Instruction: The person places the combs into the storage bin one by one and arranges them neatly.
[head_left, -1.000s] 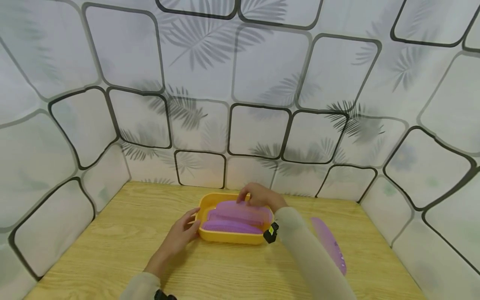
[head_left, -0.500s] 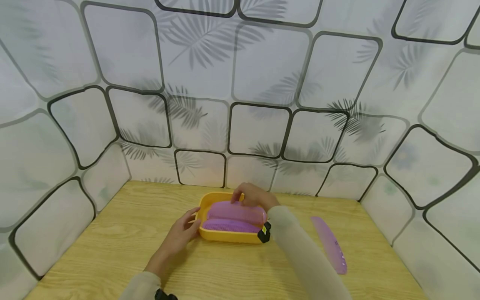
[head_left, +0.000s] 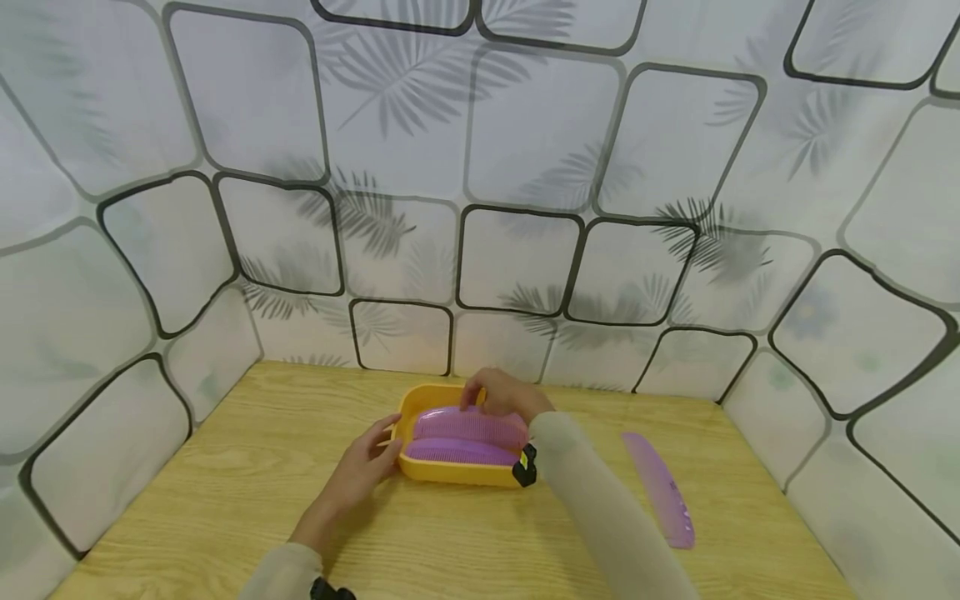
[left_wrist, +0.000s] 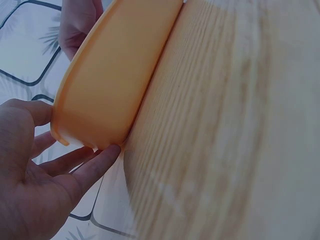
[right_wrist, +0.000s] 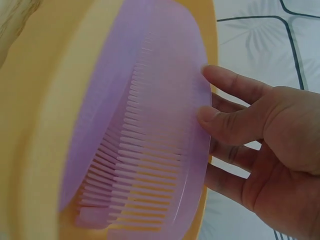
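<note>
A yellow plastic tray (head_left: pixel 457 473) stands on the table with purple combs in it. My right hand (head_left: pixel 506 392) pinches one translucent comb (right_wrist: pixel 170 100) by its smooth back edge, thumb in front and other fingers behind. That comb leans along the far side of the tray. Another purple comb (head_left: pixel 461 454) lies along the near side, and more teeth (right_wrist: pixel 97 187) show between the two in the right wrist view. At the tray's left end, my left hand (head_left: pixel 360 462) touches it from outside, the thumb at the rim and extended fingers against the wall.
Apart from the tray, a long purple comb (head_left: pixel 662 492) lies on the wooden table (head_left: pixel 225 492) beyond my right forearm. Patterned sheeting (head_left: pixel 397 267) walls off the back and both sides, close behind the tray.
My right hand has shifted left, bringing its comb with it, and the comb sits a little lower against the tray's far side. My left hand has stayed in place.
</note>
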